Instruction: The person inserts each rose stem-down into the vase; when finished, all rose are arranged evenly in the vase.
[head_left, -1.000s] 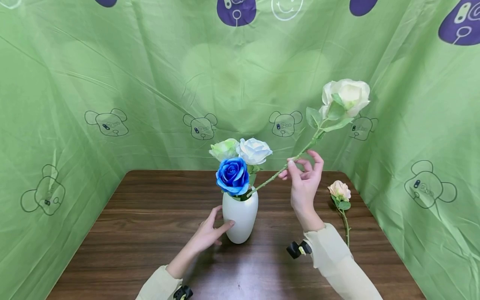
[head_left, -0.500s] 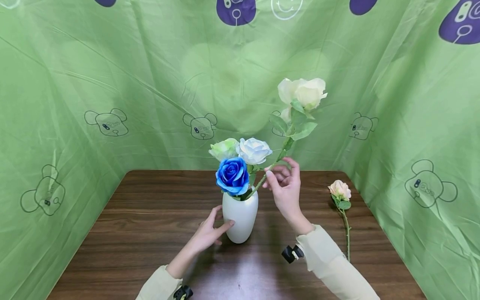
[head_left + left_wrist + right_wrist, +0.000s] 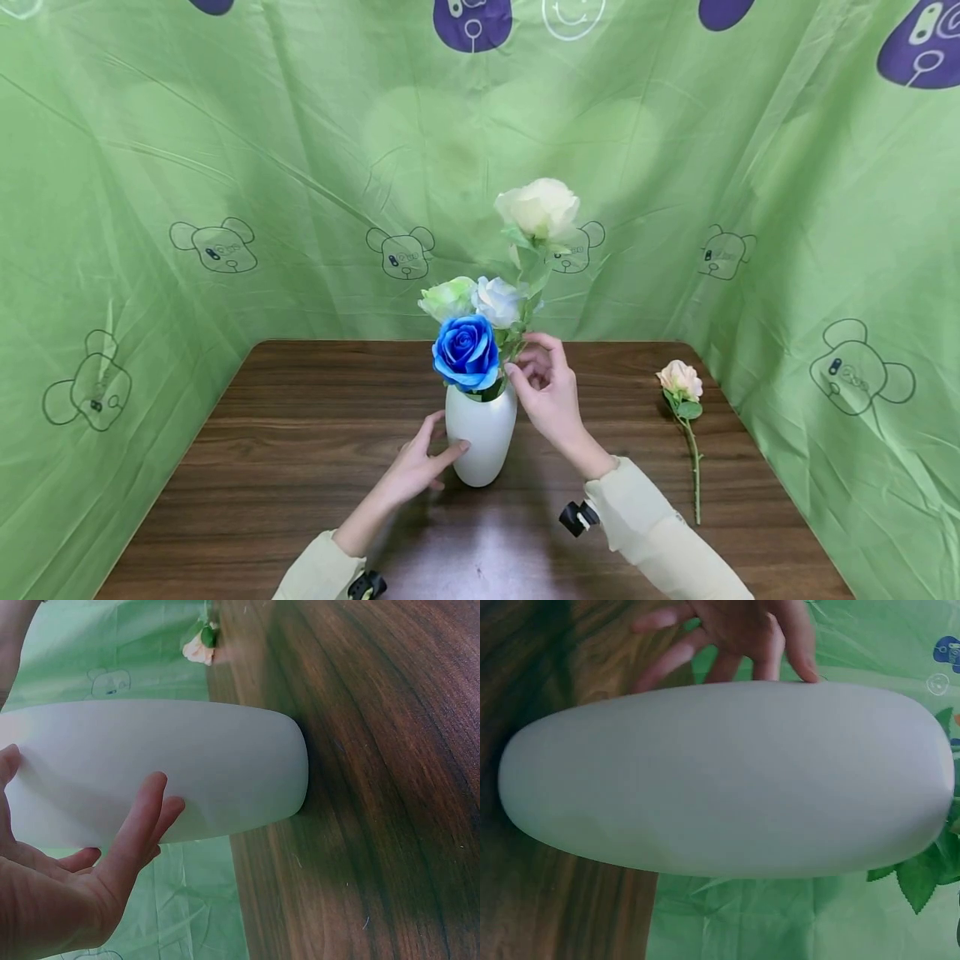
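Note:
A white vase [image 3: 481, 437] stands upright on the table, holding a blue rose [image 3: 465, 352], a pale blue-white rose [image 3: 498, 302] and a green-white rose [image 3: 448, 298]. My left hand [image 3: 417, 463] rests its thumb and spread fingers against the vase's left side; in the left wrist view the fingers [image 3: 142, 817] look fairly straight on its wall. At the vase's mouth, my right hand [image 3: 546, 392] pinches the stem of a cream rose [image 3: 542, 208]. That bloom rises above the others, and its lower stem is hidden by flowers and leaves.
A peach rose [image 3: 680, 381] lies on the right side of the dark wooden table [image 3: 300, 417]. Green printed cloth [image 3: 315, 167] hangs around the back and both sides. A black wrist device [image 3: 577, 518] sits at my right sleeve.
My right hand has moved left and slightly down to the vase. The cream rose has swung from a rightward lean to nearly upright, lower into the mouth. My left hand stays in place.

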`<control>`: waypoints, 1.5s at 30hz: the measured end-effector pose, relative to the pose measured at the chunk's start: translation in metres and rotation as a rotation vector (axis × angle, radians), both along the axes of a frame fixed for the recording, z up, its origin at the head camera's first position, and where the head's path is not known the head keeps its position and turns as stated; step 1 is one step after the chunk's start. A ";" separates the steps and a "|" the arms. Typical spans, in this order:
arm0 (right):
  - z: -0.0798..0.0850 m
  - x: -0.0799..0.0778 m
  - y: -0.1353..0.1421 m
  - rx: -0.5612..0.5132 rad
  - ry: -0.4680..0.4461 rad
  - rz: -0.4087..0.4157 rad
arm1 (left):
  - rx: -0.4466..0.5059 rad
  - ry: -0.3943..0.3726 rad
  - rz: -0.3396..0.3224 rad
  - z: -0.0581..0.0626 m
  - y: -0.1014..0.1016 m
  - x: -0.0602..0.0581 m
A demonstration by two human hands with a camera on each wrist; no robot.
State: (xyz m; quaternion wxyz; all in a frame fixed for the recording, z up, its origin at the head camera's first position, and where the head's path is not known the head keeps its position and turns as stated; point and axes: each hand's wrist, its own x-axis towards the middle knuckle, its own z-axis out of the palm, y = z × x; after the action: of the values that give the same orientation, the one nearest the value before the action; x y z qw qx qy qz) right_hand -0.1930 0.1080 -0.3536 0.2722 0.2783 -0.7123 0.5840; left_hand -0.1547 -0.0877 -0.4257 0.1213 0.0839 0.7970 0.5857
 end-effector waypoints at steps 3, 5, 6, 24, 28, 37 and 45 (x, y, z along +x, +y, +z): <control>-0.005 0.003 -0.001 0.060 -0.002 -0.018 | -0.002 0.003 0.001 0.000 0.001 0.000; -0.009 0.005 -0.001 0.087 0.003 -0.022 | -0.001 0.004 0.002 0.000 0.001 0.000; -0.011 0.006 -0.001 0.096 0.007 -0.025 | 0.002 0.005 0.003 0.000 0.001 0.000; -0.031 0.002 0.010 0.001 0.039 -0.066 | 0.012 -0.005 0.010 -0.036 -0.003 -0.016; -0.008 0.007 0.005 -0.108 0.007 -0.108 | 0.008 -0.008 0.009 -0.040 -0.004 -0.017; 0.023 -0.001 -0.007 -0.173 -0.123 -0.060 | 0.012 -0.011 0.008 -0.040 -0.004 -0.017; 0.028 0.000 -0.011 -0.125 -0.262 -0.026 | 0.019 0.023 -0.003 -0.022 -0.001 -0.010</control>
State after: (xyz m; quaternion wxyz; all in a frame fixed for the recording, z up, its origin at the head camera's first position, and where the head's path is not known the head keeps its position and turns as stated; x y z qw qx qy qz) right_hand -0.1931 0.0966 -0.3259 0.2011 0.1731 -0.7076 0.6549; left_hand -0.1644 -0.0891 -0.4480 0.1121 0.0930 0.7927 0.5919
